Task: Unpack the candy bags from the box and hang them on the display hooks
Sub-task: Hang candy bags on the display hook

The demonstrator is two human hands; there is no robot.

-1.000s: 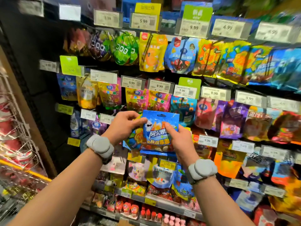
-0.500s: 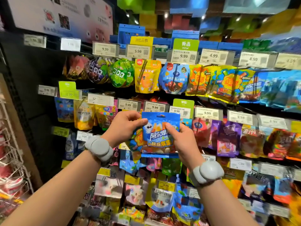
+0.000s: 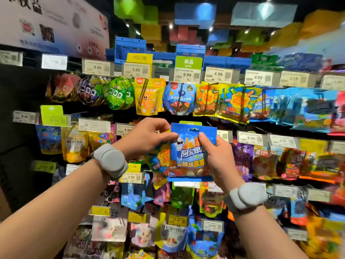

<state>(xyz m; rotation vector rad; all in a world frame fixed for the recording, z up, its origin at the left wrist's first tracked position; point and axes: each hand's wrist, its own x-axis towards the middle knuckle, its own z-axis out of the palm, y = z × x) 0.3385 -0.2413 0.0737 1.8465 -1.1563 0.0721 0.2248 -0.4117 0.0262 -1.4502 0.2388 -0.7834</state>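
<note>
Both hands hold up one blue candy bag [image 3: 192,152] in front of a wall of sweets; the left hand [image 3: 147,137] pinches its top left edge between thumb and curled fingers, and the right hand [image 3: 217,157] grips its right side, thumb on the front, the other fingers hidden behind it. The bag is flat, shiny and crinkly, with a small hanging hole [image 3: 193,130] just above and between the two thumbs; through a clear part near the bottom some round sweets show, but they are too blurry to tell more.

Right behind the bag, past the fingertips, hang other bags; an orange and blue one [image 3: 160,157] peeks out by the left thumb's side, and a green tag [image 3: 190,123] sticks up above the bag's top edge. Higher up hang a round green bag [image 3: 118,92], a yellow bag [image 3: 150,97] and a round blue bag [image 3: 179,99], all glossy and puffy; white price tags [image 3: 187,74] run in rows above them.

Each wrist wears a soft grey band [image 3: 111,160] with a round lump.
</note>
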